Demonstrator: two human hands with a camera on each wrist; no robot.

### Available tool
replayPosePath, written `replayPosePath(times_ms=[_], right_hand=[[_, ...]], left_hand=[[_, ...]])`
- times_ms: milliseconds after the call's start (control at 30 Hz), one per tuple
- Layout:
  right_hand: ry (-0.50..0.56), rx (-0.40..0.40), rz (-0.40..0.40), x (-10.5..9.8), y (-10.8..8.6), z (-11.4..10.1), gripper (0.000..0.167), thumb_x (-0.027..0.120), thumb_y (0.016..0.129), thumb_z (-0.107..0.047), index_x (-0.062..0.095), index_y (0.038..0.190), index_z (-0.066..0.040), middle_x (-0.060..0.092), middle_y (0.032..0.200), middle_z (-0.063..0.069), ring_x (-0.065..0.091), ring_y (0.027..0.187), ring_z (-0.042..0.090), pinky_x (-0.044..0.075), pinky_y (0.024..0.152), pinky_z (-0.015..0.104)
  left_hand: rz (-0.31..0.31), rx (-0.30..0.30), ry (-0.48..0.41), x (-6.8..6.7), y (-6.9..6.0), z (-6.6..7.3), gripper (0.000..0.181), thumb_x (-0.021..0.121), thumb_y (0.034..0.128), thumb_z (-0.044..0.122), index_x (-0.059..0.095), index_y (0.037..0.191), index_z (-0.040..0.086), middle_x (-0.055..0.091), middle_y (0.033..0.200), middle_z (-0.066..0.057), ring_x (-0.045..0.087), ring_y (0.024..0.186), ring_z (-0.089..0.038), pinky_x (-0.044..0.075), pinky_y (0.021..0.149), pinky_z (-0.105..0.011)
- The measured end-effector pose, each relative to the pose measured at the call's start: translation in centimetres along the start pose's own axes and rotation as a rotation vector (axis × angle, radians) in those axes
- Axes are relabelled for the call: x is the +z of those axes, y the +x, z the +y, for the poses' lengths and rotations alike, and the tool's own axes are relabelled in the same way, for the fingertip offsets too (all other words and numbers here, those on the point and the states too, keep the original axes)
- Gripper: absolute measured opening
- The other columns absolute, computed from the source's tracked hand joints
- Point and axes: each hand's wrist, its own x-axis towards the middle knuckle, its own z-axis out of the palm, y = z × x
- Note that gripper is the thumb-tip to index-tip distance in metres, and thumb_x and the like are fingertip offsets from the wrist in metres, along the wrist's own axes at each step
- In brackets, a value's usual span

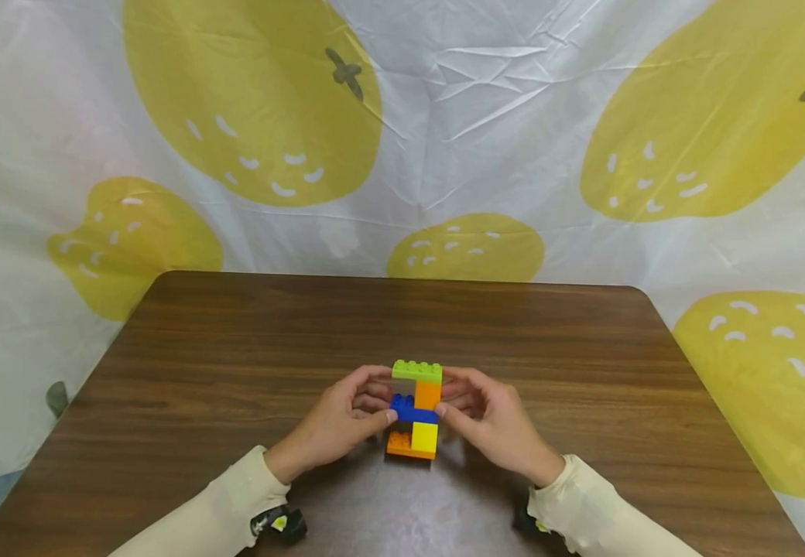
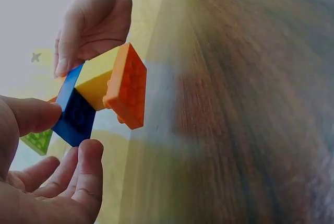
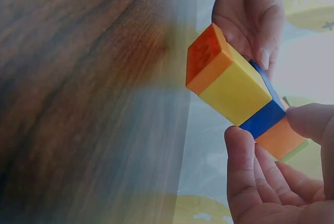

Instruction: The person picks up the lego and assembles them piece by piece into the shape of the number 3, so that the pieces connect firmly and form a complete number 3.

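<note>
Both hands hold a small tower of toy building bricks between them, over the front middle of the table. From the bottom it has an orange brick (image 1: 411, 454), a yellow brick (image 1: 424, 437), a blue brick (image 2: 75, 114), a second orange brick (image 1: 427, 395) and a lime green brick (image 1: 416, 371) on top. My left hand (image 1: 340, 422) pinches the blue brick's left end between thumb and fingers. At the other end, my right hand (image 1: 496, 422) grips around the blue brick. The wrist views show the bottom orange brick's hollow underside, so the tower is off the table.
The brown wood-grain table (image 1: 270, 333) stretches out around the hands. Behind it hangs a white cloth (image 1: 444, 155) printed with large yellow fruit. Black wrist devices (image 1: 280, 524) sit beneath both cream sleeves (image 1: 214, 503).
</note>
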Motion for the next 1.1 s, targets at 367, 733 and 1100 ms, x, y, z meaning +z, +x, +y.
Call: replayPosePath(times_ms=[367,733,1100], right_hand=[[0.066,0.096,-0.009,-0.2,0.7,0.6,0.052,0.078,0.096,-0.013,0.059,0.144,-0.005,0.077,0.113,0.019,0.079,0.086,0.023,0.065,0.071,0.034],[0.107,0.179,-0.050,-0.6,1.3,1.1,0.053,0.075,0.099,-0.014,0.055,0.147,0.001,0.075,0.115,0.025,0.077,0.085,0.032,0.066,0.074,0.041],[0.085,0.245,-0.111,-1.0,2.5,2.1,0.062,0.076,0.098,-0.015,0.050,0.152,0.002,0.072,0.122,0.025,0.077,0.087,0.030,0.066,0.075,0.041]], left_hand=[[-0.002,-0.005,-0.033,0.1,0.4,-0.2,0.060,0.074,0.1009,0.021,0.047,0.155,0.019,0.069,0.128,-0.013,0.071,0.109,-0.021,0.062,0.089,-0.028],[-0.009,-0.049,-0.065,0.0,1.2,-0.2,0.063,0.074,0.1004,0.022,0.047,0.157,0.016,0.070,0.129,-0.012,0.072,0.108,-0.021,0.062,0.090,-0.032],[-0.026,-0.079,-0.057,-0.3,3.0,-0.6,0.063,0.074,0.1004,0.021,0.048,0.156,0.008,0.069,0.124,-0.014,0.072,0.098,-0.021,0.058,0.082,-0.030]])
